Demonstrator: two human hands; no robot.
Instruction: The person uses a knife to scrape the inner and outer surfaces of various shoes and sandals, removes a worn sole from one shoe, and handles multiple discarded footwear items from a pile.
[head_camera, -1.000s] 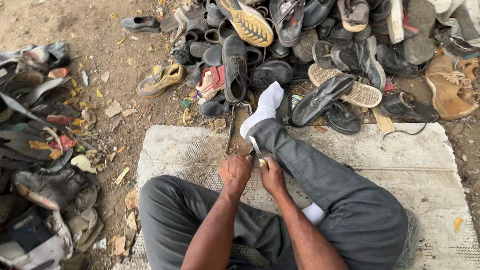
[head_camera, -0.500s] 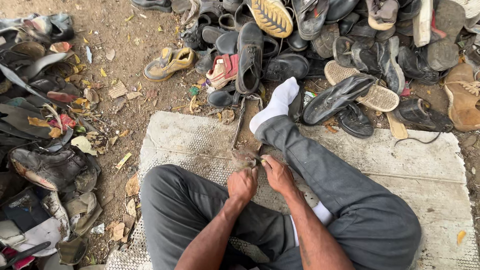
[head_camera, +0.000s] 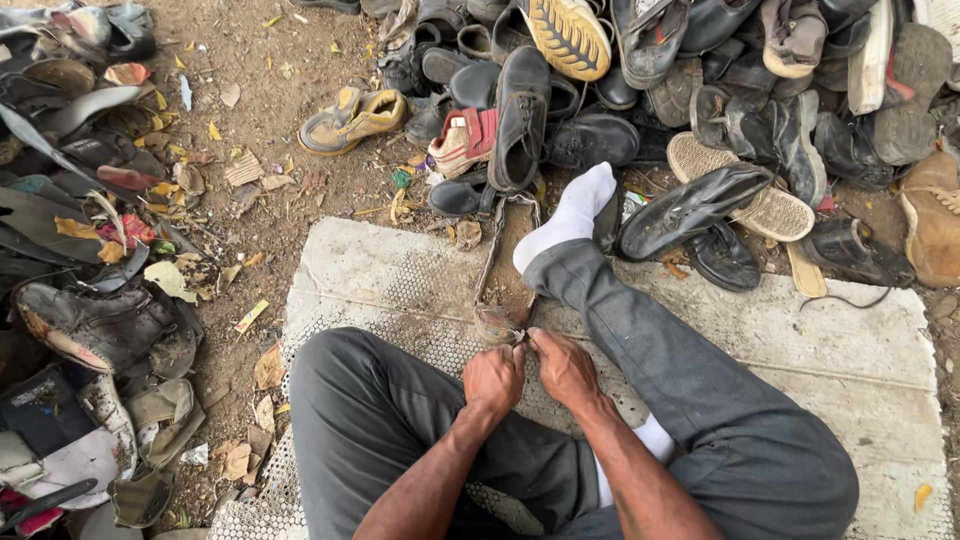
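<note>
Item: worn shoe sole (head_camera: 497, 322), on mat (head_camera: 380, 270) near its front edge, betw. legs. Left hand (head_camera: 494, 380) & right hand (head_camera: 562, 366) both pinching it at one end. Sole partly peeled; rest still attached. Shoe pile (head_camera: 640, 90) beyond

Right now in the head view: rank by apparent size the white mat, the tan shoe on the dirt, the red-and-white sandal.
1. White mat, by far.
2. Tan shoe.
3. Red-and-white sandal, partly hidden by a black shoe, so this ranking is unsure.
</note>
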